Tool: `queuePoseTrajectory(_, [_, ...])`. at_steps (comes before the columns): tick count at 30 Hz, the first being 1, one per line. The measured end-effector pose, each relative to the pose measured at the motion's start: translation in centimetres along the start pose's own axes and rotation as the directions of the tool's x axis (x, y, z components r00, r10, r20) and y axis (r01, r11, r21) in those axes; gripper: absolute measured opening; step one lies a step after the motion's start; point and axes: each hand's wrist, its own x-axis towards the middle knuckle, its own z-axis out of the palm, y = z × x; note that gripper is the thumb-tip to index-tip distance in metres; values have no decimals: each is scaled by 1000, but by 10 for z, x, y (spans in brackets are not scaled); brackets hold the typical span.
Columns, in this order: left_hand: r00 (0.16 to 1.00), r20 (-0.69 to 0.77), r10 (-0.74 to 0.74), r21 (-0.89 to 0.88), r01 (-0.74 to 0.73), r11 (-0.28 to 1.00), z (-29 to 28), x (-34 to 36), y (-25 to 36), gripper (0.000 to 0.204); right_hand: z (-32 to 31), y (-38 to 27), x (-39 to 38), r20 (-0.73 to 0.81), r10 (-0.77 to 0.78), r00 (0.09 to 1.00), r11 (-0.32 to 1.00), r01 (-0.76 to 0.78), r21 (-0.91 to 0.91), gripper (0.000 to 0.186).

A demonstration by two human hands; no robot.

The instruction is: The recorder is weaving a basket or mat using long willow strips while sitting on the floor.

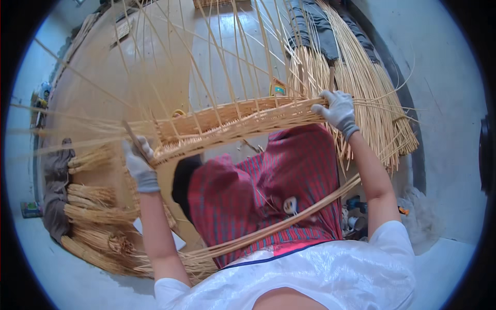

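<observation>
A long, narrow, part-woven wicker basket [235,127] is held crosswise above my lap, with long bare stakes fanning out from it. My left hand [138,159], in a pale grey glove, grips the basket's left end. A short brown stick [135,137] rises by its fingers; whether the hand also holds it, I cannot tell. My right hand [338,111], gloved alike, closes round the right end, its thumb on the near side. Stakes at the left are smeared by motion.
Bundles of loose cane [369,98] lie at the right, partly under dark cloth. More bundles [93,212] stack at the left. A striped red cloth [258,191] covers my lap, crossed by long canes [289,219]. Tools [361,206] sit near my right arm.
</observation>
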Motion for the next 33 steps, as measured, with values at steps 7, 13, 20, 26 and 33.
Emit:
queuePoseTrajectory(7, [991,-119,54,79,-44,996,-36,-91,-39,42,-6,-19,-70,205,55,977,995,-36,-92,71])
queuePoseTrajectory(13, [966,-175,189,676,-22,737,-94,-140,-100,26,46,-26,-126,126,-30,992,986,49,-158,70])
queuePoseTrajectory(20, [976,-16,217,999,27,-44,-86,-135,-93,25,53,-31,-119,93,2,996,991,11,-136,62])
queuePoseTrajectory(26, [935,76,348,978,-2,-210,-75,-147,-90,30,43,-179,-130,-59,-293,954,907,297,298,55])
queuePoseTrajectory(33, [912,72,404,845,160,-511,-70,-155,-106,52,100,-344,-140,268,-521,811,842,437,315,71])
